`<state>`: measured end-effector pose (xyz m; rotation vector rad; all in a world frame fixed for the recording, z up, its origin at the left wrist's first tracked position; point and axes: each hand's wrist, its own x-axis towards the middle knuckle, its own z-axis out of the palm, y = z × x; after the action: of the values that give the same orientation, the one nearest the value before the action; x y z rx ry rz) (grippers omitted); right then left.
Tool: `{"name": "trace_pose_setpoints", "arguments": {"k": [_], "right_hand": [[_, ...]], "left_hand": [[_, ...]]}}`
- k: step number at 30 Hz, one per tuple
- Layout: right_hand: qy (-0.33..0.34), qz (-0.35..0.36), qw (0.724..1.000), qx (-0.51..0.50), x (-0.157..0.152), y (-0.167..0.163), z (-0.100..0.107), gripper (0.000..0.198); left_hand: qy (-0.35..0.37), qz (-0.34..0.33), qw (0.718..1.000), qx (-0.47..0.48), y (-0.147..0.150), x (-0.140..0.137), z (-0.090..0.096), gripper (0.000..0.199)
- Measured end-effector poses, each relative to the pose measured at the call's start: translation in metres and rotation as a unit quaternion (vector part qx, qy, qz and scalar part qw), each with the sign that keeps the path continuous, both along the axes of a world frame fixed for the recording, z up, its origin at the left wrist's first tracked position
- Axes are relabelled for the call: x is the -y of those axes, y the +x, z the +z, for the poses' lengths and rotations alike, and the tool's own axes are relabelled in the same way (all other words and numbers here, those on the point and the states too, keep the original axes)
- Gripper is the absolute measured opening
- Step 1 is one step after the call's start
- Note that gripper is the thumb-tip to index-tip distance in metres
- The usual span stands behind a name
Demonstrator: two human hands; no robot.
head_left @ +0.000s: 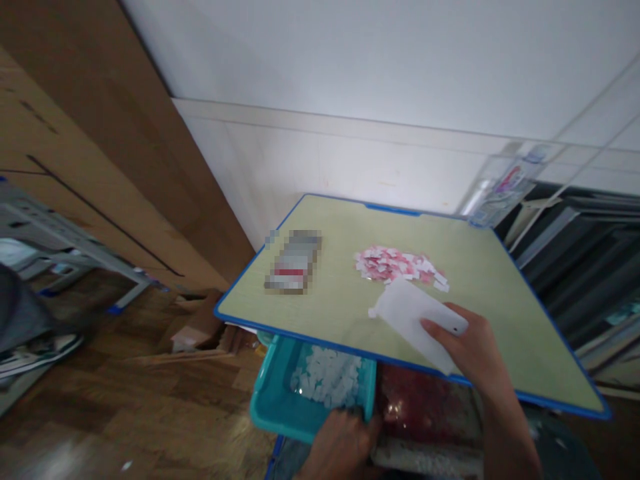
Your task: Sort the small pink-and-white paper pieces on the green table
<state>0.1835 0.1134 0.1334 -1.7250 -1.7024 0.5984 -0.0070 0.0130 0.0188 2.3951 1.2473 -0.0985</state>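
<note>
My right hand is closed around the end of a flat white plastic scraper, which has a small hole near the grip. The scraper is tilted over the front half of a pale green table top with a blue edge. Just beyond its far edge lies a loose pile of small pink and white pieces. Below the table's front edge, my left hand is closed on the near rim of a teal plastic basin. Small white pieces lie inside the basin.
A pixelated grey object rests on the table's left side. A clear plastic bottle stands at the back right corner. Tall cardboard is at left, with an open carton on the floor. A person's shoe shows far left.
</note>
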Motion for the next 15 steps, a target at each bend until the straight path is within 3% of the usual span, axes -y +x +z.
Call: {"name": "trace_pose_setpoints", "arguments": {"k": [5, 15], "right_hand": [[0.012, -0.042, 0.999, -0.003, 0.004, 0.005, 0.001, 0.026], [-0.042, 0.040, 0.998, -0.028, 0.015, -0.012, 0.002, 0.020]], "left_hand": [[-0.010, -0.001, 1.000, 0.004, -0.001, 0.001, 0.002, 0.033], [-0.005, -0.007, 1.000, 0.002, 0.000, 0.000, 0.014, 0.034]]}}
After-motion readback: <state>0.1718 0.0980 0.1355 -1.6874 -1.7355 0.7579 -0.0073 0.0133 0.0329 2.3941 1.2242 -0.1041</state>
